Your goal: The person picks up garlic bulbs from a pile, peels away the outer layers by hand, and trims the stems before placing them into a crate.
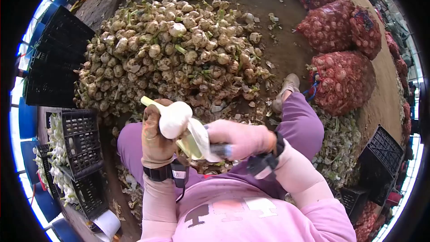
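Note:
My left hand (159, 136), in a soiled glove, is wrapped round a white garlic bulb (176, 120) whose cut green stem points up and left. A strip of pale outer skin (198, 141) hangs off the bulb toward my right hand. My right hand (239, 140), gloved and smeared by motion, is closed on what looks like a small knife (220, 151); its blade is not clear. The knife is against the loose skin, just right of the bulb. In front of my knees lies a large heap of unpeeled garlic bulbs (174, 49).
Red mesh sacks (342, 83) full of bulbs stand at the right. Black crates (83, 141) with white peeled garlic (58, 145) are at the left, below stacked black crates (53, 58). Another black crate (380, 152) sits lower right. Peelings (336, 148) litter the floor.

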Tool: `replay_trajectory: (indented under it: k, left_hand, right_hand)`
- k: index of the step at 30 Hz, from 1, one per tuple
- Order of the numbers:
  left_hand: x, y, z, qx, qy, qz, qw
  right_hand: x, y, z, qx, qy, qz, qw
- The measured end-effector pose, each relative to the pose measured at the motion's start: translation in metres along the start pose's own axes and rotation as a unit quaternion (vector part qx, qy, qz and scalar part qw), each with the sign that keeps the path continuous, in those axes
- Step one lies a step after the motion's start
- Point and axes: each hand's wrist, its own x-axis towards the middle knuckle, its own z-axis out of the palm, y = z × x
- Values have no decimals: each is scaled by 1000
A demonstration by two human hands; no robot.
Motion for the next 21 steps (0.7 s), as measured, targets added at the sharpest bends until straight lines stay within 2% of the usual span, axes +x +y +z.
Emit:
replay_trajectory:
  k: [1,2,4,5,6,8,9,10,11,12,13,14,16,20,21]
  left_hand:
    - [1,-6,-3,-20,44,33,998]
    - [-3,-8,7,-63,28,36,997]
    - [2,-14,-2,-104,71,65,990]
    - [5,-12,-12,-111,33,61,991]
    - [5,-9,-17,-120,48,47,990]
    - [7,-8,-34,-85,150,107,979]
    - [4,-4,-42,-80,152,109,979]
    - [0,1,-47,-117,162,108,974]
    - [-3,7,-49,-154,169,108,967]
    - [-6,14,-51,-152,169,114,967]
    - [-9,21,-52,-135,145,136,971]
    - [-13,28,-52,-118,121,159,973]
    - [-23,42,-46,-129,162,163,965]
    - [-48,66,-85,-199,216,209,933]
    - [-58,74,-100,-197,262,227,917]
  right_hand:
    - [-3,-14,-11,110,-16,68,991]
    - [-8,-12,-11,276,47,43,959]
    - [-21,-28,-15,445,117,62,886]
    - [-22,-29,-21,394,154,110,899]
    - [-20,-14,-18,393,186,-11,900]
    - [-14,-4,-23,332,305,50,891]
    - [-11,10,-25,174,339,95,920]
    - [-6,6,-26,66,299,190,933]
    - [-4,11,-26,-174,191,214,942]
    - [-2,18,-26,-406,69,219,884]
    - [0,23,-21,-435,-47,352,828]
    - [2,23,-13,-442,-122,391,798]
    - [-4,32,-3,-438,-113,390,802]
    - [6,32,-11,-415,-19,256,873]
    - [31,38,-1,-409,-40,225,883]
